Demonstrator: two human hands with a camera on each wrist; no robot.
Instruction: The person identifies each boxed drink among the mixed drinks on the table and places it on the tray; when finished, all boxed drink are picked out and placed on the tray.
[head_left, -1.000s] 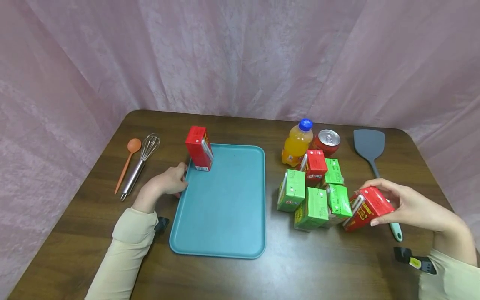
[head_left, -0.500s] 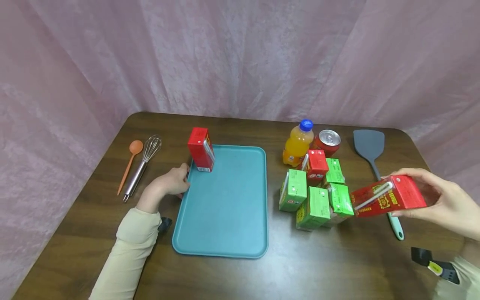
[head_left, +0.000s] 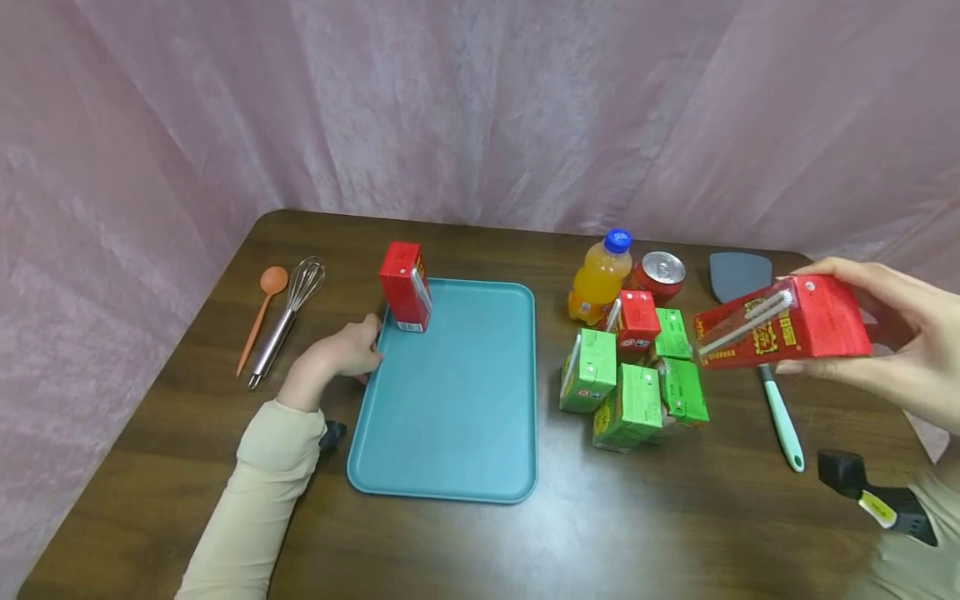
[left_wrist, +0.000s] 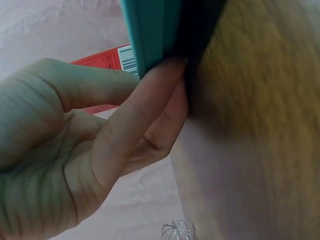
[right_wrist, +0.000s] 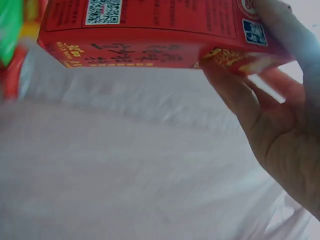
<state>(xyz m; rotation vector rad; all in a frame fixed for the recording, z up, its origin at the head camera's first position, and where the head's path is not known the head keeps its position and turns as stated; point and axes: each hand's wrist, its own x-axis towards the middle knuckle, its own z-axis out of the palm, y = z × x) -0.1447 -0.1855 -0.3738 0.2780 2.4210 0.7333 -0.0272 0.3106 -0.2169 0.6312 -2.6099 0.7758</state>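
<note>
In the head view, my left hand [head_left: 348, 350] is at the left edge of a blue-green tray [head_left: 450, 392]. The left wrist view shows the thumb and fingers pinching the tray's rim [left_wrist: 147, 30]. One red drink carton [head_left: 405, 287] with a straw stands at the tray's far left corner. On the right, my right hand [head_left: 911, 337] grips another red drink carton [head_left: 765, 329], raised above the table and tilted nearly onto its side. Left of it stand several green drink cartons [head_left: 628, 407] and one red drink carton [head_left: 637, 321], close together.
An orange drink bottle [head_left: 600, 279] with a blue cap and a red can [head_left: 658, 275] stand behind the cartons. A grey spatula [head_left: 738, 273] lies at the right, partly hidden by the held carton. An orange spoon [head_left: 272, 283] and a whisk [head_left: 283, 325] lie at the left.
My right hand has lifted the red drink carton off the table beside the green ones, moving it up and right and tipping it over. The left hand stays on the tray's edge.
</note>
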